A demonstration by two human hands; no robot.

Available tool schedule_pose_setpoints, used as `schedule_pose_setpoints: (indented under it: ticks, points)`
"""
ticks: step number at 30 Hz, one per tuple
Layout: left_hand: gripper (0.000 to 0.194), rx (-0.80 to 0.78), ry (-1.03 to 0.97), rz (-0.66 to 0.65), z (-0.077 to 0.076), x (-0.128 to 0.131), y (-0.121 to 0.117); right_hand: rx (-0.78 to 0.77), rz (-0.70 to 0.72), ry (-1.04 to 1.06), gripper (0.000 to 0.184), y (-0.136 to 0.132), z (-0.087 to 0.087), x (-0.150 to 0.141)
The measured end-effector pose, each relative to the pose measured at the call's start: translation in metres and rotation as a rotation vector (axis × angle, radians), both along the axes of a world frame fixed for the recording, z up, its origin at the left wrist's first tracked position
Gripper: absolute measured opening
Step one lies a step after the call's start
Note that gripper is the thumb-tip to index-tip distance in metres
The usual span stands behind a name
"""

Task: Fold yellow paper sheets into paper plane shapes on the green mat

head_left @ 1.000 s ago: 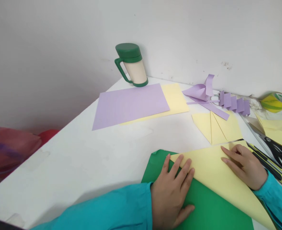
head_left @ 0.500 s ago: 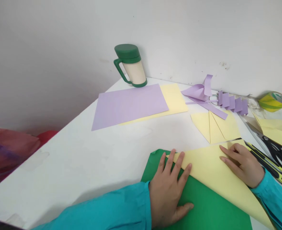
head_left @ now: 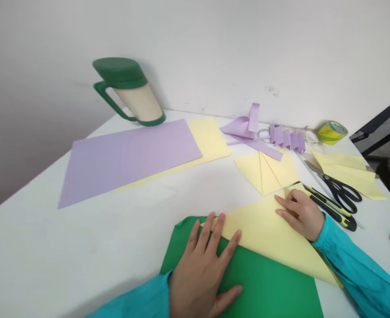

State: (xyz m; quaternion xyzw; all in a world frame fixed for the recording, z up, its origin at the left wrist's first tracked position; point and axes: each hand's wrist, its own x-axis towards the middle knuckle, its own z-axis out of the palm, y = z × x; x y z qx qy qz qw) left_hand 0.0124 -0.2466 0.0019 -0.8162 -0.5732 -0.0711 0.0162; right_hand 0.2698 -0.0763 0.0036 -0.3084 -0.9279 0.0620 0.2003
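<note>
My left hand (head_left: 205,265) lies flat with its fingers spread. It rests on a green sheet of paper (head_left: 270,282), its fingertips over the pointed end of a folded yellow paper (head_left: 261,227). On the yellow paper's far right part is my right hand (head_left: 301,216), two fingers stretched out and apart, touching the surface. The other fingers of that hand are partly hidden. The yellow paper overlaps the green sheet along a slanting edge. Just beyond it lies a creased yellow paper piece (head_left: 254,174). Two yellow-and-black utility knives (head_left: 334,207) lie beside my right hand.
Black-handled scissors (head_left: 340,190) and more folded yellow paper (head_left: 350,172) lie at the right. A tape roll (head_left: 332,132) and purple folded paper strips (head_left: 287,138) sit near the wall. A purple sheet (head_left: 131,159) and a green-lidded mug (head_left: 138,104) stand farther left.
The view has swung to the right, so everything on the table appears shifted left and more shows at the right edge. Both hands stay in nearly the same places on the papers.
</note>
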Motion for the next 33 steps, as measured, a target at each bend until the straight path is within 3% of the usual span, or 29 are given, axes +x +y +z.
schedule_pose_setpoints:
  ticks: [6, 33]
  points:
    - [0.092, 0.159, 0.001, -0.025, -0.0044, 0.001, 0.0045, -0.001, -0.013, 0.042, 0.034, -0.0004, -0.0041, -0.0002]
    - [0.089, 0.144, -0.006, -0.015, -0.0053, 0.0027, 0.0053, 0.023, -0.013, -0.049, 0.037, 0.0002, 0.0041, -0.0033]
